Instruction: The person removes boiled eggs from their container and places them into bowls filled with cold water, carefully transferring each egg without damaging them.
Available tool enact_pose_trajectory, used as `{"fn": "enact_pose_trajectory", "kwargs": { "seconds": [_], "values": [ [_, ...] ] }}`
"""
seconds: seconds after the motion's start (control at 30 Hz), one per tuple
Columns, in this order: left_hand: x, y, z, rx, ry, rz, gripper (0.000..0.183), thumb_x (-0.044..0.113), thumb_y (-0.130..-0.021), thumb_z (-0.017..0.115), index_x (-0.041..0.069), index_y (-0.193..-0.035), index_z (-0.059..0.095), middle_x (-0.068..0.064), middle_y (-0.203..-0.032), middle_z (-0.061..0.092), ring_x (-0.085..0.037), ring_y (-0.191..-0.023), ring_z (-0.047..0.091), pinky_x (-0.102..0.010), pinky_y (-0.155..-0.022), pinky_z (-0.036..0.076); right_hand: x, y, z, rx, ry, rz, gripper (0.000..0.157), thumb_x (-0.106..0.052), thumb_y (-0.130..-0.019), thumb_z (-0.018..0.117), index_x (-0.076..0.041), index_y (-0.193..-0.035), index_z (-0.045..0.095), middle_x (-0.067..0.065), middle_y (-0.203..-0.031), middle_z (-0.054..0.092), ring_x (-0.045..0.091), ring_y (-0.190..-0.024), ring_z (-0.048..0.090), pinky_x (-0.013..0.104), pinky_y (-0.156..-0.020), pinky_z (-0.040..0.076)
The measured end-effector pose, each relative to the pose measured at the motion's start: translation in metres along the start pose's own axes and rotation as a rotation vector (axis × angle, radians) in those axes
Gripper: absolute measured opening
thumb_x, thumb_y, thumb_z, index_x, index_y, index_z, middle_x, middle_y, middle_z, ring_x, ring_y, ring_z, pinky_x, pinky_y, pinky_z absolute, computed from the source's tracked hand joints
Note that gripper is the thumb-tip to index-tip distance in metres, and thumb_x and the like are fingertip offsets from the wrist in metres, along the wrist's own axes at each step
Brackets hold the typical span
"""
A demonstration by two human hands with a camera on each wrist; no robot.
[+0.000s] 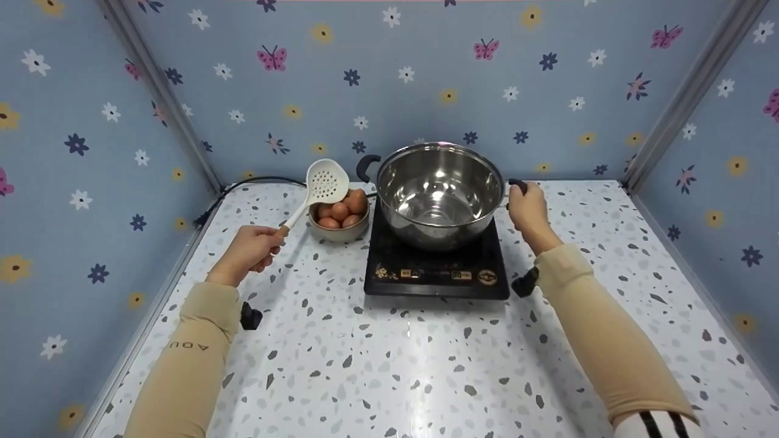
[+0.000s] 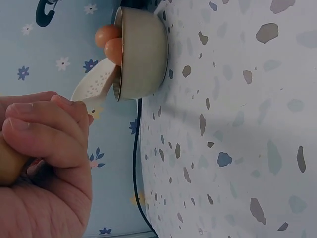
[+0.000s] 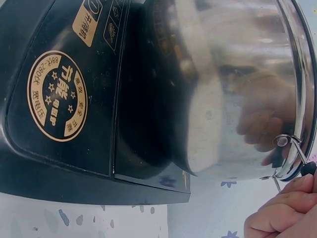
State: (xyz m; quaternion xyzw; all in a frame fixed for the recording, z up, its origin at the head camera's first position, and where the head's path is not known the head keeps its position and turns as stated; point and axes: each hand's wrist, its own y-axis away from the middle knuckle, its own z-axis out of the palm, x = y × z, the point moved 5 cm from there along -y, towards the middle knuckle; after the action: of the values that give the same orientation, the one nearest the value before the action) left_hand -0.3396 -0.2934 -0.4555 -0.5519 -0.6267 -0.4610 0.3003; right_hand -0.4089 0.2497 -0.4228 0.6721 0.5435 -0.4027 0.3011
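My left hand (image 1: 246,250) grips the wooden handle end of a white slotted ladle (image 1: 327,181). The ladle's perforated bowl overlaps the back left of a bowl (image 1: 338,235) of brown eggs (image 1: 339,212); in the left wrist view its head (image 2: 96,82) sits beside the rim. At the right, my right hand (image 1: 528,210) holds one black side handle (image 1: 517,184) of a shiny steel pot (image 1: 438,228). Inside, the pot shows only bare reflective metal. It stands on a black induction cooker (image 1: 435,274); the right wrist view shows the pot's wall (image 3: 223,109) close up.
A black cable (image 1: 261,178) runs along the back left of the speckled tabletop (image 1: 341,365). Blue walls (image 1: 414,91) with flowers and butterflies enclose the table at the back and both sides. The pot's other black handle (image 1: 367,167) points toward the egg bowl.
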Motion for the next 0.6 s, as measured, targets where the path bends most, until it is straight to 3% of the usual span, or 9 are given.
{"fn": "enact_pose_trajectory", "kwargs": {
  "seconds": [0.23,0.6],
  "values": [
    [0.003,0.001,0.001,-0.004,-0.017,0.004,0.033,0.024,-0.113,0.055,-0.004,-0.129,0.062,0.001,-0.081,0.056,-0.006,-0.055,0.043,-0.023,-0.049,0.036,0.001,0.001,-0.001,0.004,-0.003,0.010,0.047,-0.026,-0.113,0.035,0.008,-0.141,0.051,0.014,-0.103,0.054,0.013,-0.066,0.050,0.022,-0.051,0.045],
    [-0.007,0.006,-0.001,0.010,-0.007,0.035,0.040,0.028,-0.114,0.057,-0.005,-0.136,0.063,0.003,-0.080,0.055,-0.005,-0.053,0.041,-0.023,-0.049,0.034,-0.001,0.003,-0.001,0.020,0.003,-0.001,0.047,-0.026,-0.113,0.036,0.009,-0.140,0.053,0.017,-0.110,0.056,0.017,-0.075,0.052,0.022,-0.055,0.044]
  ]
}}
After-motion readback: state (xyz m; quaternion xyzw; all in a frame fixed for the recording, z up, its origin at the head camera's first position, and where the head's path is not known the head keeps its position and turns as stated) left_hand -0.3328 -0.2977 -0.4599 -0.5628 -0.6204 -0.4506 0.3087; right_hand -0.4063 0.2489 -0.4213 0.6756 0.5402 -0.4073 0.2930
